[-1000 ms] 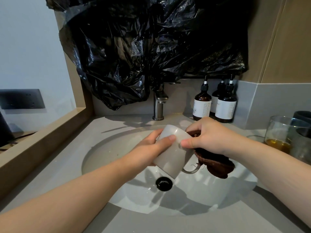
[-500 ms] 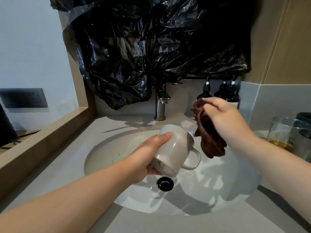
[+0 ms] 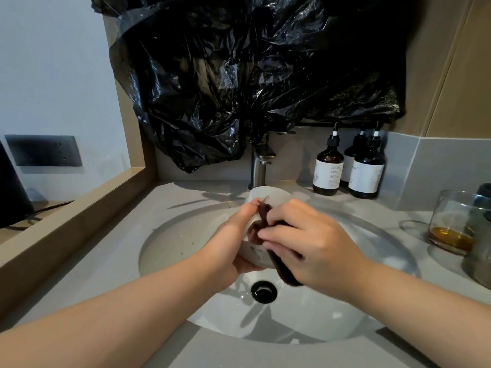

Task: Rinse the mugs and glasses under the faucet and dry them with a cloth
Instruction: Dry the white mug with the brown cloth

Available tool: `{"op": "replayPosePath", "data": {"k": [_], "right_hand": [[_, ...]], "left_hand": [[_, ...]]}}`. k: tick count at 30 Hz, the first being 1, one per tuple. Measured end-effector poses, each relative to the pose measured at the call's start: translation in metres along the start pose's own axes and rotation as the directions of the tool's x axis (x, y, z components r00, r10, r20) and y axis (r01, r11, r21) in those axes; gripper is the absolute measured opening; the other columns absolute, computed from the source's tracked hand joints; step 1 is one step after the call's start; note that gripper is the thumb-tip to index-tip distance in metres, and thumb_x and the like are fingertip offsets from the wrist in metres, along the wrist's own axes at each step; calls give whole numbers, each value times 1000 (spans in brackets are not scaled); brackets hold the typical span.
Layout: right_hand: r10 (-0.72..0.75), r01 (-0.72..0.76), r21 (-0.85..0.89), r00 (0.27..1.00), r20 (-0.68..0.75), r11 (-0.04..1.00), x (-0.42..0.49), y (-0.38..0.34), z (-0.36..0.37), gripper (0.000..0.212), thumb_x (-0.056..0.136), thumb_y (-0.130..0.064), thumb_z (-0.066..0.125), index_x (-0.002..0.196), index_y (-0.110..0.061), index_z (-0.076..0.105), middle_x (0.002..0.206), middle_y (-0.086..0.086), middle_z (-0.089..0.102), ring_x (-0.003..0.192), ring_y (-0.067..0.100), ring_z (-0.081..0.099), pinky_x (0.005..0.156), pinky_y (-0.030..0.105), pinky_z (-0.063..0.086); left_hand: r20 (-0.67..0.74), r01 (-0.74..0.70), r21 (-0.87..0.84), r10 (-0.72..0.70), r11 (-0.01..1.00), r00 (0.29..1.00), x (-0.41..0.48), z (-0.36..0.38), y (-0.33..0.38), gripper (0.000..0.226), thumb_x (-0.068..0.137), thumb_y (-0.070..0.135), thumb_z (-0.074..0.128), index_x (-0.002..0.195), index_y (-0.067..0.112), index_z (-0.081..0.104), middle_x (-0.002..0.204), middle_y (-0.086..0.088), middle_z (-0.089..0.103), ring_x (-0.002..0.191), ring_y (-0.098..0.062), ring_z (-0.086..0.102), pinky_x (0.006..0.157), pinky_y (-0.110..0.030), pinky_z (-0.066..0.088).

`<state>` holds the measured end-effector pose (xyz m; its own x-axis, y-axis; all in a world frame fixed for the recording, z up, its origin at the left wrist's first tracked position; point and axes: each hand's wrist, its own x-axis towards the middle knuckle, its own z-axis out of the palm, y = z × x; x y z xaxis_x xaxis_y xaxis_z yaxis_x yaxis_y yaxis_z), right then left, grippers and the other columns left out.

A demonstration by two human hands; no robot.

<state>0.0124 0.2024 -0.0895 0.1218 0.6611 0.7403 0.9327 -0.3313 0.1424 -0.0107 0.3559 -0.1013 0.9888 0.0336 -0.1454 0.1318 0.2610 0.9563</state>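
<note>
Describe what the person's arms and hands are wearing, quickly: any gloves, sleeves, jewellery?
Nothing is worn as far as the view shows. The left hand and right hand are bare: no gloves, and no rings show. Both forearms are uncovered to the frame's edge, with no sleeve, watch or bracelet showing. No marks or bandages are visible.

The right hand [image 3: 313,245] has come back down from beside the faucet, pressing the dark brown cloth [image 3: 261,221] against the pale ceramic mug [image 3: 256,254], which the left hand [image 3: 233,245] has lifted slightly above the sink.
</note>
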Motion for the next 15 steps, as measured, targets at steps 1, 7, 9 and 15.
{"op": "replayPosePath", "data": {"k": [1, 7, 9, 15], "right_hand": [[36, -37, -19, 999, -37, 999, 3, 5, 0, 12, 88, -11, 61, 84, -4, 70, 87, 10, 62, 79, 24, 55, 62, 36, 48], [124, -151, -200, 982, -144, 968, 3, 11, -4, 10, 86, -10, 62, 81, -5, 69, 85, 7, 63, 74, 27, 59, 57, 39, 49], [-25, 9, -198, 997, -79, 980, -2, -3, -1, 13, 87, -8, 60, 79, -3, 69, 86, 9, 65, 71, 28, 58, 53, 38, 47], [189, -234, -215, 960, -209, 948, 9, 29, -8, 11, 86, -12, 62, 80, -7, 71, 83, 6, 65, 76, 27, 61, 64, 38, 52]], "left_hand": [[-12, 1, -19, -1, 1000, 1000, 0, 0, 0, 43, 86, 55, 53, 105, 19, 68, 87, -6, 72, 77, -20, 68, 65, -35, 55], [-42, 20, -106, -24, 994, 999, 0, 3, -2, 45, 82, 53, 59, 110, 18, 65, 93, -8, 73, 80, -23, 69, 71, -39, 54], [-24, 18, -132, -22, 991, 999, -1, 0, -1, 43, 82, 54, 58, 101, 17, 70, 81, -7, 73, 71, -20, 69, 71, -39, 55], [-39, 21, -157, -27, 987, 999, 0, 1, 1, 56, 74, 55, 64, 114, 15, 62, 96, -11, 72, 84, -27, 67, 70, -41, 54]]}}
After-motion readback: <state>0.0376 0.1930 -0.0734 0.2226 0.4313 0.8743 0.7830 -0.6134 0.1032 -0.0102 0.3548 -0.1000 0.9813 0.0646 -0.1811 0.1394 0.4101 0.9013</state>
